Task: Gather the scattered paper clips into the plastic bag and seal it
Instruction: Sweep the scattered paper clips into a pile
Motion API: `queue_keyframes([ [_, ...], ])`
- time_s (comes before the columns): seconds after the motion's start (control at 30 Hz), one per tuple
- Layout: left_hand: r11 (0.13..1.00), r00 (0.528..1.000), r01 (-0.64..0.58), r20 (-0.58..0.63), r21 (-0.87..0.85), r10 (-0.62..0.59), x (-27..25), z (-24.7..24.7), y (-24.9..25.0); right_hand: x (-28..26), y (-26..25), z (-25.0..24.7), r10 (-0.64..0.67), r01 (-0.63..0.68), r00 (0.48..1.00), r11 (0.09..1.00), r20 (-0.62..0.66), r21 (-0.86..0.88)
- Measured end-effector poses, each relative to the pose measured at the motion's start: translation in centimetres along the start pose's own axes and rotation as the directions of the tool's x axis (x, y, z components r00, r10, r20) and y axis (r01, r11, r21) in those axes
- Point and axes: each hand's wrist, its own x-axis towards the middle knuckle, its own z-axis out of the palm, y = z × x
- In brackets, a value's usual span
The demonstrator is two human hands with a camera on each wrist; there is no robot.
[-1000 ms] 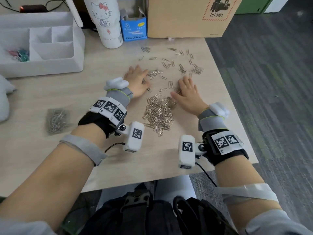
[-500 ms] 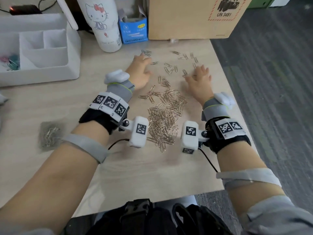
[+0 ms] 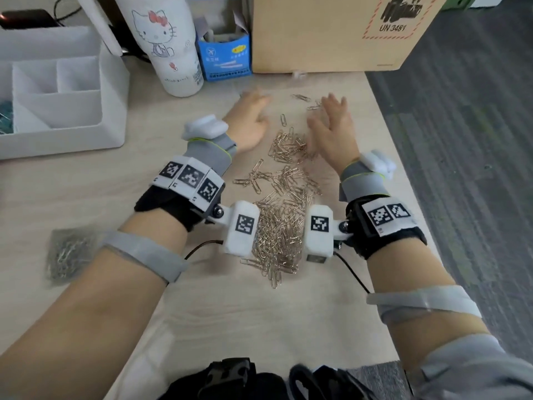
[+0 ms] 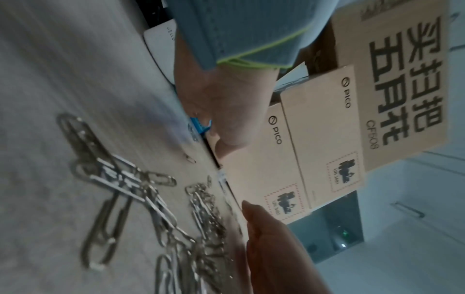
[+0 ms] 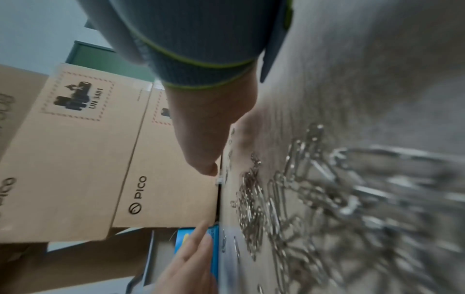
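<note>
Silver paper clips (image 3: 278,223) lie in a long heap down the middle of the wooden desk (image 3: 86,197), with a few loose clips (image 3: 301,97) at the far end near the carton. My left hand (image 3: 252,116) and right hand (image 3: 333,122) are spread open on either side of the heap's far end, fingers straight and blurred, holding nothing. The left wrist view shows the left hand (image 4: 221,103) above the clips (image 4: 151,199); the right wrist view shows the right hand (image 5: 206,127) beside the clips (image 5: 289,199). A clear plastic bag (image 3: 67,255) with clips in it lies at the left.
A cardboard carton (image 3: 331,33) stands at the desk's back edge. Beside it are a small blue box (image 3: 225,57) and a white cartoon-cat tumbler (image 3: 170,44). A white desk organiser (image 3: 57,93) fills the back left. The desk's right edge drops to grey carpet (image 3: 461,168).
Both hands have reached farther from me, toward the carton, past the scattered clips. More clips now sit drawn together in the central heap.
</note>
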Motion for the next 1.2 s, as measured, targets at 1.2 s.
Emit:
queue_keyframes([
  [1.2,0.935,0.977,-0.075,0.163,-0.347,0.139,-11.4,2.6,-0.9,-11.6,-0.7,-0.2,-0.157,0.023,0.929,0.929,0.335,0.369],
])
